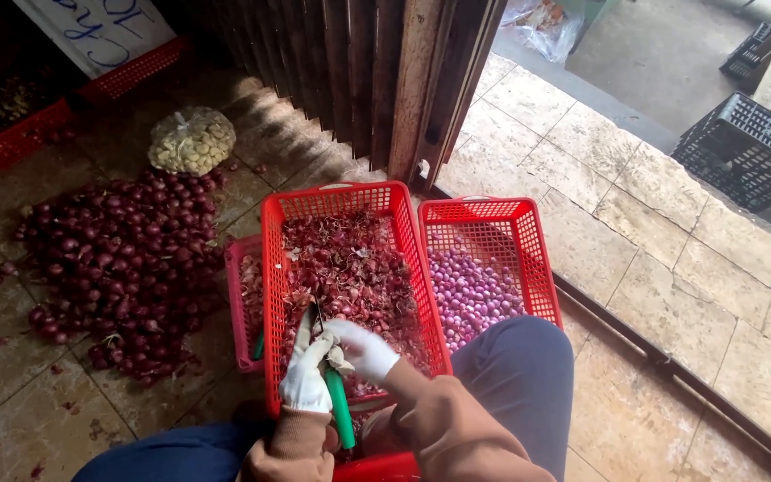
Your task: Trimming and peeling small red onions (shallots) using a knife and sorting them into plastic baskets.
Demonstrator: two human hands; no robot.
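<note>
In the head view, the person sits low on the tiled floor (653,268), knees spread, over a red basket (343,198) full of dry purple skins (350,268). Both hands wear white gloves and meet above the near part of this basket. The left hand (307,379) is closed around a small knife with a green handle (341,409); the blade points up and away between the two hands. The right hand (363,348) is closed on something small at the blade, most likely a shallot, but the fingers hide it and I cannot tell for sure.

To the right, touching the first basket, a second red basket (528,210) holds peeled pale-purple shallots (475,295). On the floor to the left lies a big heap of unpeeled dark shallots (122,263), and behind it a net bag of garlic (191,141).

I judge the main risk is the blade: it works very near the right fingertips, and thin gloves protect little if it slips on a smooth skin. A peeled bulb could also fall among the skins, because the hands are over the wrong basket for dropping it.
</note>
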